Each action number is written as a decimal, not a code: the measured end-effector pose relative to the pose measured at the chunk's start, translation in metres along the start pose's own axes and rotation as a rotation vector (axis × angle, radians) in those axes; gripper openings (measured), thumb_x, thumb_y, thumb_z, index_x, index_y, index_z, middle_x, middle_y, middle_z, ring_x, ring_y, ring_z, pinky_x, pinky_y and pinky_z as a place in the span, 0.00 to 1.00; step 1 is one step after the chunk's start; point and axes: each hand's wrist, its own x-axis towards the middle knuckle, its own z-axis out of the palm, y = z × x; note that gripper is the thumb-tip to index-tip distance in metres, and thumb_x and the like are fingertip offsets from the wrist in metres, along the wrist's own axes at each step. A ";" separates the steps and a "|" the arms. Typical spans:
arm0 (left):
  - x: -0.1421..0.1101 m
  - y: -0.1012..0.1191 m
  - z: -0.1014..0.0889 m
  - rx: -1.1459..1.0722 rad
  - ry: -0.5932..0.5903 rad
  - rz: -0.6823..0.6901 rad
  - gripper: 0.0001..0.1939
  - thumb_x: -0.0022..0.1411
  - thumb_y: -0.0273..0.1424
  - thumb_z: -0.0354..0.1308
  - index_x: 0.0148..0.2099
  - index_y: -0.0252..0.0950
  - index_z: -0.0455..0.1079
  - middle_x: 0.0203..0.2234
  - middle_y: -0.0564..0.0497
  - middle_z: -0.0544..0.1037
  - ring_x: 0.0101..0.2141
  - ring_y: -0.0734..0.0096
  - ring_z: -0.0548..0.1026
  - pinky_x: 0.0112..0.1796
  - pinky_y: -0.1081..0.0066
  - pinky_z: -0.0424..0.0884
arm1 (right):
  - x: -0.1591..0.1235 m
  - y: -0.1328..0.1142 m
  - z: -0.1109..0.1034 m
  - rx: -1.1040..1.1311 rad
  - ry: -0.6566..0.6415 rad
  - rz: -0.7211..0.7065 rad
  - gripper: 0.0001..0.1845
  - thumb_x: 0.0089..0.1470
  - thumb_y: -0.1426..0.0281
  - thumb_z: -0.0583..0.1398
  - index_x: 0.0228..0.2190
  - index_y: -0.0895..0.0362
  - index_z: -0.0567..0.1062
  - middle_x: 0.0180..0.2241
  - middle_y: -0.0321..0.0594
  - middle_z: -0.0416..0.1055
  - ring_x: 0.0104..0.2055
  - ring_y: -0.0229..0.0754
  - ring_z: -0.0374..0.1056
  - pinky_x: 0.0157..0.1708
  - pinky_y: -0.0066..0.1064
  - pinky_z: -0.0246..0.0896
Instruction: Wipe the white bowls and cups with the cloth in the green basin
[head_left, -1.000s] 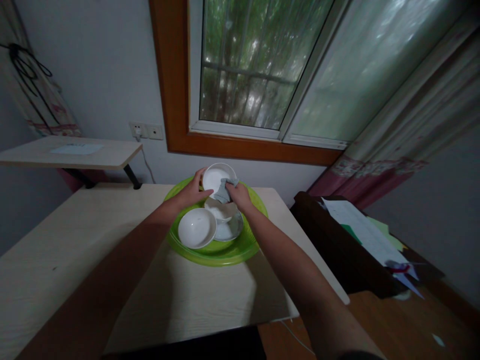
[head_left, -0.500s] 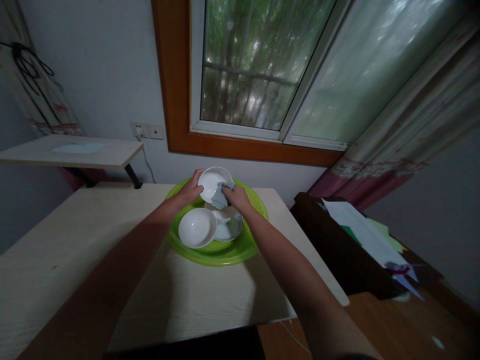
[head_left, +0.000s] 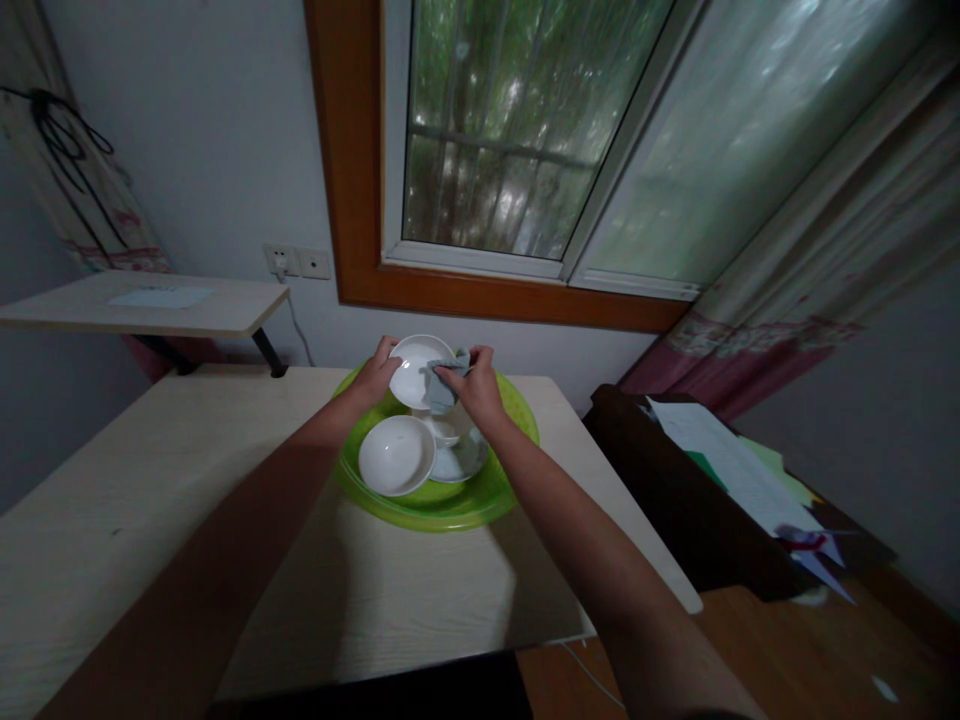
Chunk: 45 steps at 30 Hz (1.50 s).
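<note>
Head view: glossy, white, tilted bowl (head_left: 412, 374) in left hand (head_left: 375, 378), grey cloth (head_left: 441, 392) in right hand (head_left: 480, 390)

A home, it seems: floral-banded curtain (head_left: 795, 250) at two o'clock, wood-framed window (head_left: 502, 150) at twelve, desk (head_left: 420, 585) at six!

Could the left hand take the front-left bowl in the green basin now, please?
Probably not without letting go first: the left hand holds another bowl, though nothing covers the front-left bowl.
</note>
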 end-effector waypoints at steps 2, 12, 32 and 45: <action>0.004 -0.006 0.001 -0.041 0.030 -0.024 0.22 0.61 0.40 0.50 0.55 0.40 0.66 0.36 0.46 0.77 0.39 0.55 0.77 0.42 0.58 0.72 | 0.001 0.002 0.001 0.070 0.028 0.005 0.34 0.49 0.55 0.73 0.47 0.53 0.62 0.41 0.39 0.72 0.36 0.41 0.69 0.39 0.33 0.67; 0.008 -0.007 -0.003 -0.004 0.091 -0.100 0.23 0.62 0.41 0.52 0.57 0.41 0.64 0.31 0.49 0.73 0.33 0.58 0.74 0.39 0.60 0.70 | 0.000 0.006 -0.006 -0.088 -0.147 -0.278 0.06 0.64 0.68 0.60 0.41 0.55 0.77 0.49 0.45 0.66 0.45 0.43 0.70 0.52 0.40 0.71; 0.000 0.010 -0.010 0.027 0.140 -0.029 0.17 0.64 0.44 0.52 0.45 0.38 0.72 0.33 0.48 0.77 0.36 0.60 0.74 0.42 0.63 0.70 | -0.015 -0.028 -0.023 -0.486 -0.476 -0.474 0.24 0.75 0.59 0.48 0.53 0.52 0.81 0.59 0.41 0.77 0.57 0.48 0.74 0.57 0.39 0.67; 0.000 0.012 -0.010 0.025 0.156 -0.043 0.18 0.64 0.44 0.50 0.43 0.38 0.73 0.34 0.47 0.77 0.38 0.58 0.75 0.44 0.62 0.71 | -0.012 -0.025 -0.020 -0.332 -0.483 -0.515 0.22 0.75 0.64 0.51 0.44 0.56 0.84 0.49 0.46 0.81 0.53 0.47 0.74 0.60 0.41 0.64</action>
